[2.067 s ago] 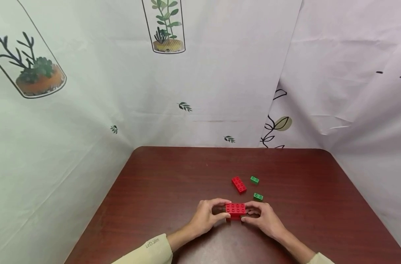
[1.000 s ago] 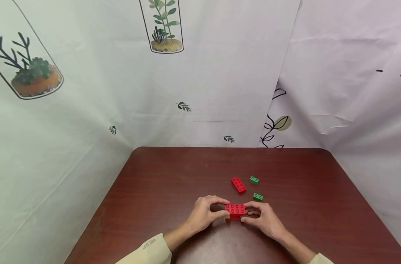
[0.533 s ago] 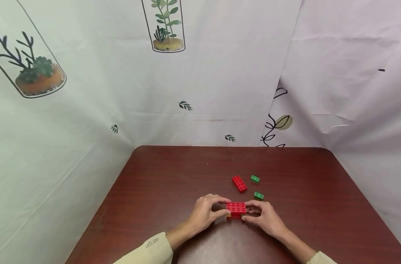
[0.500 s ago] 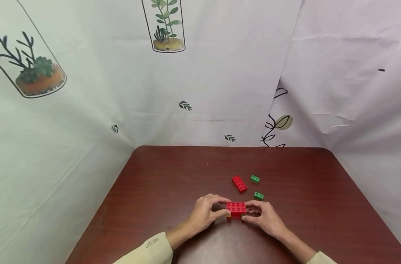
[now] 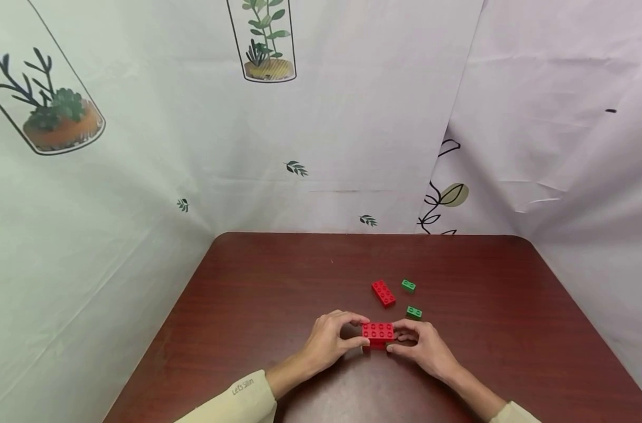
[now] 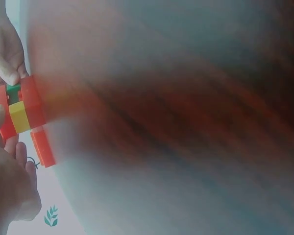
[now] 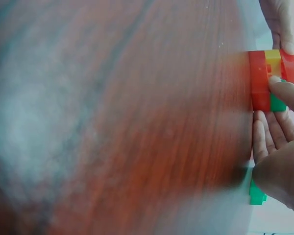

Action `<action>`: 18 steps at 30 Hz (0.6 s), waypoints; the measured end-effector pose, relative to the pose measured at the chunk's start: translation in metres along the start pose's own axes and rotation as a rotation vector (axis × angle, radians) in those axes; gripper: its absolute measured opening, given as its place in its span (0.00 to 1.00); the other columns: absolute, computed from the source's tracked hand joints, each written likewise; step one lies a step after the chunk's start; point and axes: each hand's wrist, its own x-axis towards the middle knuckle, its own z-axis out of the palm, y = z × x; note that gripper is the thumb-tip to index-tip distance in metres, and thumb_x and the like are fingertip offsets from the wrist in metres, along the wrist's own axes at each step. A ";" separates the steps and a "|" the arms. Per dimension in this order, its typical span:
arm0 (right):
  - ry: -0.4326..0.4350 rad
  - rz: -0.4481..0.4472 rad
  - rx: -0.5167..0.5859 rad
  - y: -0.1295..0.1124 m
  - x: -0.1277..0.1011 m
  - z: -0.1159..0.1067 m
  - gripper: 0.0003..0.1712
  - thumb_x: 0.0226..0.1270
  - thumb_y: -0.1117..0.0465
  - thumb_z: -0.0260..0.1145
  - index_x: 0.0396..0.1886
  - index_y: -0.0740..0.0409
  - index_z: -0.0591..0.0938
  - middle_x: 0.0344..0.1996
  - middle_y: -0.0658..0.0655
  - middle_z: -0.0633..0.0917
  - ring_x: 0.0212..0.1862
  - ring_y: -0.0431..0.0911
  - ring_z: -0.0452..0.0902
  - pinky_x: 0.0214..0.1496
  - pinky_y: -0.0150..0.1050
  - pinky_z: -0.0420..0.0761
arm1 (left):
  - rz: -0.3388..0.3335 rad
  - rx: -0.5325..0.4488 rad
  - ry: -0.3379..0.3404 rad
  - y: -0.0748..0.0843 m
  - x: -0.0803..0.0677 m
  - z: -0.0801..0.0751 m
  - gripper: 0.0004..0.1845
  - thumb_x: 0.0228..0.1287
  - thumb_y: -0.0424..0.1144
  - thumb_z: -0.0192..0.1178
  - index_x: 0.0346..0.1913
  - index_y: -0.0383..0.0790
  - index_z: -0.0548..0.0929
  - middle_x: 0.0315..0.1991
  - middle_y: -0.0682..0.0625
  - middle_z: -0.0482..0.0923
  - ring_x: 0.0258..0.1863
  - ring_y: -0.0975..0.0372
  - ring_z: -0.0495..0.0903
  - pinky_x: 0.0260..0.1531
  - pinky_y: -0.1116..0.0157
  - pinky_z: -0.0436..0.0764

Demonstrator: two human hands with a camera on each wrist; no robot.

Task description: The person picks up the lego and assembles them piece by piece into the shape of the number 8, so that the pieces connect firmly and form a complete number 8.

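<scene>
In front of me a small stack of toy building bricks stands on the table. An eight-stud red brick (image 5: 377, 330) tops it, and another red brick (image 6: 34, 103) forms its base. Sandwiched between them are a yellow brick (image 6: 19, 116) at the left end and a green brick (image 7: 278, 101) at the right end. My left hand (image 5: 328, 341) pinches the top red brick's left end, thumb on the near side and fingers behind. With thumb and fingers, my right hand (image 5: 423, 346) grips the stack's right end, its thumb low by the green brick.
Behind the stack, a loose red brick (image 5: 383, 293) lies on the dark wooden table (image 5: 268, 276). Two small green bricks, one nearer (image 5: 413, 312) and one farther (image 5: 408, 285), lie to its right. White printed cloth (image 5: 331, 135) surrounds the table's back and sides.
Both hands keep hold of the stack in nearly the same place. The left thumb has shifted slightly, and the yellow sliver beneath it no longer shows in the head view.
</scene>
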 end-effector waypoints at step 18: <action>-0.004 -0.003 0.004 -0.001 0.000 0.000 0.24 0.62 0.66 0.81 0.55 0.71 0.85 0.52 0.64 0.87 0.48 0.47 0.88 0.49 0.39 0.86 | -0.024 -0.035 -0.014 -0.005 -0.001 0.003 0.19 0.60 0.47 0.80 0.53 0.50 0.91 0.44 0.58 0.90 0.45 0.66 0.86 0.45 0.63 0.84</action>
